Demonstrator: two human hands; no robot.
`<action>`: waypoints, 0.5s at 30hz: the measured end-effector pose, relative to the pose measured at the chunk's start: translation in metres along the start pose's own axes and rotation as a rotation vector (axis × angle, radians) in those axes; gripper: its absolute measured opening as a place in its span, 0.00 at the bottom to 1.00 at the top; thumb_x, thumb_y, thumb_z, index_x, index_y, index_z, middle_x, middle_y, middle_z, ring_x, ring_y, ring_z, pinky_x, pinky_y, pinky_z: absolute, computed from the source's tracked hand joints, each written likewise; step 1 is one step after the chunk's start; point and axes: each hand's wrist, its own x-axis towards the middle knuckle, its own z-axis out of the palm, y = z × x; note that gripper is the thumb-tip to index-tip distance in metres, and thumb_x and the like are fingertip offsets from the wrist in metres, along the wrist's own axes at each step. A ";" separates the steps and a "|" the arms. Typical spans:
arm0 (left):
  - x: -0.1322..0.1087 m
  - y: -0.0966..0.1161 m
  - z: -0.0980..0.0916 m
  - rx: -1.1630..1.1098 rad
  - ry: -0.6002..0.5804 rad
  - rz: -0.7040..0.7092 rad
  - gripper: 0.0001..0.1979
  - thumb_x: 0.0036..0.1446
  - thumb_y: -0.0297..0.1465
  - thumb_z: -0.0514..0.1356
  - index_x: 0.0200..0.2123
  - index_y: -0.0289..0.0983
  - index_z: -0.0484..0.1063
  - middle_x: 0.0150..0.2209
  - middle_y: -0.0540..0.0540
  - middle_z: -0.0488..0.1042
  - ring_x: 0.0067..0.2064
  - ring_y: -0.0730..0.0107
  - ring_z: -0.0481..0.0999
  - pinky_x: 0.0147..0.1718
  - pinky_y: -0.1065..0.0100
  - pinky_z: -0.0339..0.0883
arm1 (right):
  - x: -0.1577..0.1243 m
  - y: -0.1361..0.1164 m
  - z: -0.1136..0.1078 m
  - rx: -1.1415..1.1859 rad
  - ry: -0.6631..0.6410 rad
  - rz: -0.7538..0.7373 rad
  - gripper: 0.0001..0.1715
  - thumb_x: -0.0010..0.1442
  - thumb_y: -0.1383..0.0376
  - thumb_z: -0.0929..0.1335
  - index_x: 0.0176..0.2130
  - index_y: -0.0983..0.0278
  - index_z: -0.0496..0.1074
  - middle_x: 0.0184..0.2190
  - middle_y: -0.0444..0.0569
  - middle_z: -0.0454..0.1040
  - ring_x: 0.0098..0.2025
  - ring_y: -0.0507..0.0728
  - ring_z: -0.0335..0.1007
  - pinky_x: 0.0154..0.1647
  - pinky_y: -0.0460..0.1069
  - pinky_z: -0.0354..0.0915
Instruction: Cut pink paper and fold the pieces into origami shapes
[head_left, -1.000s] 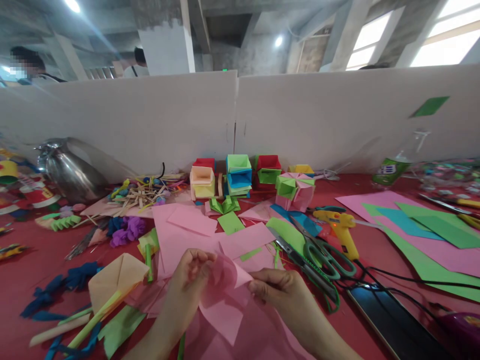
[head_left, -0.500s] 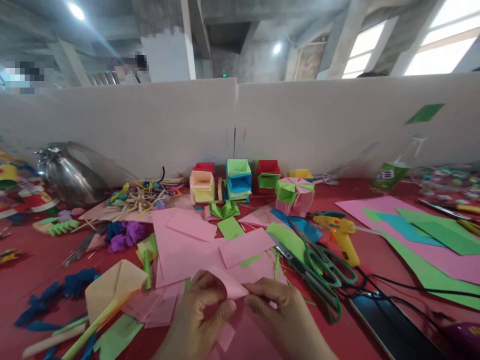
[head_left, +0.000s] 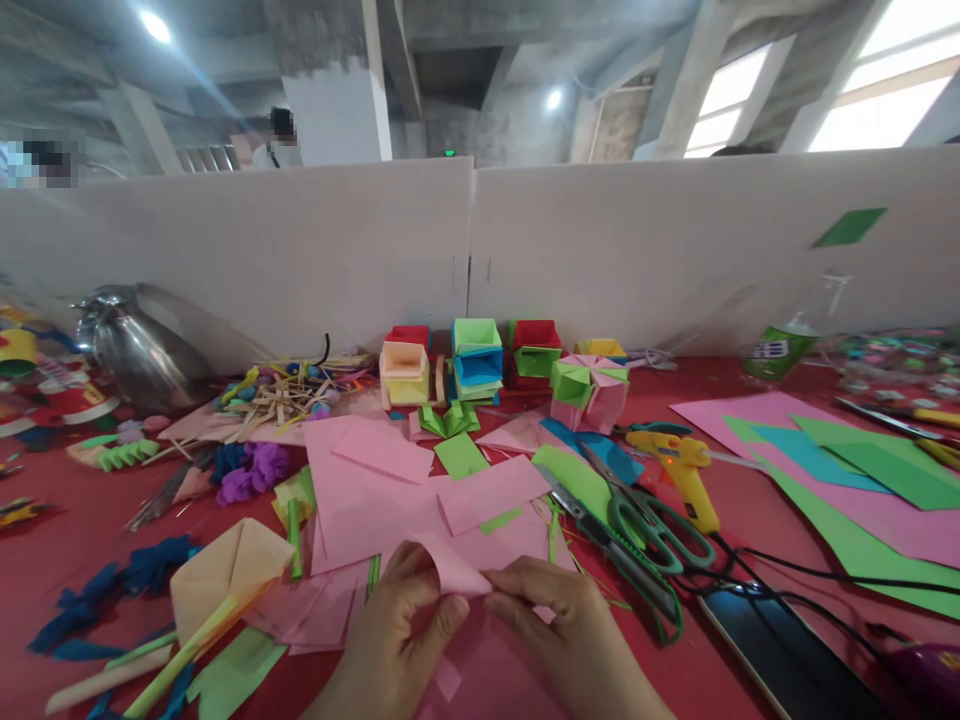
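The person's left hand [head_left: 405, 625] grasps a curled piece of thin pink paper [head_left: 450, 568] from its left side, fingers behind and thumb in front, while the right hand [head_left: 551, 612] pinches its pointed right tip. Gripped at both ends, the paper probably cannot spring flat. It is held in front of the person, above flat pink paper sheets [head_left: 352, 520] that cover the middle of the red worktop [head_left: 82, 530].

Just right of the sheets, a pair of green-handled metal scissors [head_left: 667, 540] lies beside a dark-handled cutter [head_left: 619, 545], seemingly for easy reach. Beyond them rests a yellow glue gun [head_left: 686, 470]. Farther back, folded multicoloured paper boxes [head_left: 478, 365] stand near the white upright partition [head_left: 300, 250], perhaps set there out of the way.
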 end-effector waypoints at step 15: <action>0.005 -0.007 -0.002 -0.237 0.465 -0.273 0.20 0.48 0.43 0.61 0.42 0.38 0.68 0.43 0.43 0.71 0.47 0.57 0.68 0.47 0.62 0.58 | 0.007 -0.001 -0.003 0.388 0.102 0.248 0.16 0.48 0.56 0.70 0.21 0.66 0.74 0.16 0.41 0.63 0.20 0.49 0.55 0.21 0.43 0.52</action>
